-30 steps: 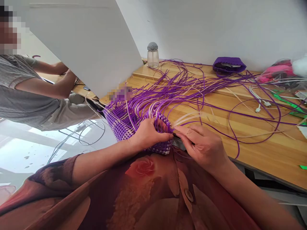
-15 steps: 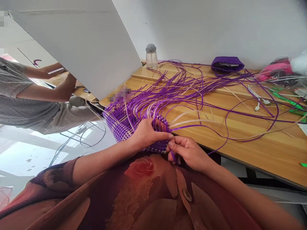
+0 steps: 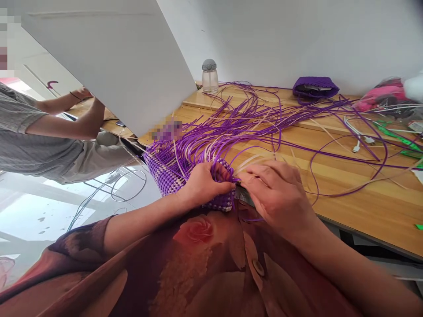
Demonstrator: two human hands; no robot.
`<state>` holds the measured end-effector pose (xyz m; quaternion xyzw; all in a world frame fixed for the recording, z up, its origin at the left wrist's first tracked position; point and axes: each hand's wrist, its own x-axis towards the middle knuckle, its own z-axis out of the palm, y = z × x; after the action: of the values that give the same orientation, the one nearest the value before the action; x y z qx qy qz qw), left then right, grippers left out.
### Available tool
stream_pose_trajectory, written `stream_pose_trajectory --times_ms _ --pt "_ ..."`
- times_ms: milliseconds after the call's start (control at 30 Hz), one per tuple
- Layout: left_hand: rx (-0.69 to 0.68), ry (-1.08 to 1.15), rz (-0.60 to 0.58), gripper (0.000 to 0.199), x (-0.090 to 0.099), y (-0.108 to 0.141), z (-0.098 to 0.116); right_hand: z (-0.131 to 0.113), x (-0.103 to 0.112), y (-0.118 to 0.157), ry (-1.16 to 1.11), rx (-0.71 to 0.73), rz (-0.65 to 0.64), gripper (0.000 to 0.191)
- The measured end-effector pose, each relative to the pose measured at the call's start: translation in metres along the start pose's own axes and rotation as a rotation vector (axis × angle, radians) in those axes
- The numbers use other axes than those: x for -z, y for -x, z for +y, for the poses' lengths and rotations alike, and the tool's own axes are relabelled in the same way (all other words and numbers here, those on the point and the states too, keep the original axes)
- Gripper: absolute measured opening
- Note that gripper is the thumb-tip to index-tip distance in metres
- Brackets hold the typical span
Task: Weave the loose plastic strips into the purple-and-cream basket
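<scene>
Basket [image 3: 165, 178] in purple-and-cream weave, long loose strands [image 3: 231, 125] fanning out

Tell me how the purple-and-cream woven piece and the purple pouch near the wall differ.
The woven piece mixes purple and cream; the pouch looks plain purple. Long loose strands fan out from the woven piece, while the pouch looks closed up in shape, with an open mouth. The left hand grips the woven piece; no hand touches the pouch. Both share purple.
</scene>
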<state>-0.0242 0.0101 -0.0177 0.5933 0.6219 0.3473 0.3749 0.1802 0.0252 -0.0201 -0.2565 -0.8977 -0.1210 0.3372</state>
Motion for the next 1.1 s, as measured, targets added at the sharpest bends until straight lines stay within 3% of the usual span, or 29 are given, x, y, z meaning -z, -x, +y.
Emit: stream_pose_trajectory --times_ms 133,233,300,400,533,600,700,867,1100 --pt "0.007 0.004 -0.001 0.023 0.000 -0.001 -0.002 0.007 -0.002 -0.005 0.022 0.070 -0.182 0.015" --pt "0.001 0.013 0.012 0.018 -0.002 0.000 -0.003 -0.003 0.005 -0.014 -0.164 0.028 -0.398 0.014" --pt "-0.018 0.063 0.019 0.016 -0.003 0.001 -0.004 -0.009 0.006 -0.026 -0.306 -0.040 -0.458 0.018" --pt "-0.043 0.151 0.000 0.017 -0.005 0.003 -0.007 -0.003 -0.006 -0.047 -0.444 -0.179 -0.356 0.025" --pt "0.017 0.186 -0.023 0.023 -0.003 0.003 -0.007 0.018 -0.029 -0.053 -0.587 -0.421 -0.178 0.010" --pt "0.051 0.210 -0.004 0.026 -0.001 0.003 -0.008 0.024 -0.034 -0.044 -0.564 -0.364 -0.098 0.007" --pt "0.108 0.283 -0.010 0.027 0.000 0.002 -0.011 0.020 -0.029 -0.024 -0.356 -0.198 -0.017 0.010" --pt "0.146 0.345 -0.018 0.029 0.000 0.002 -0.016 0.002 -0.017 -0.001 -0.006 -0.018 -0.082 0.025" --pt "0.113 0.362 0.002 0.030 -0.001 0.004 -0.016 0.004 -0.013 0.004 -0.082 -0.147 -0.416 0.019"
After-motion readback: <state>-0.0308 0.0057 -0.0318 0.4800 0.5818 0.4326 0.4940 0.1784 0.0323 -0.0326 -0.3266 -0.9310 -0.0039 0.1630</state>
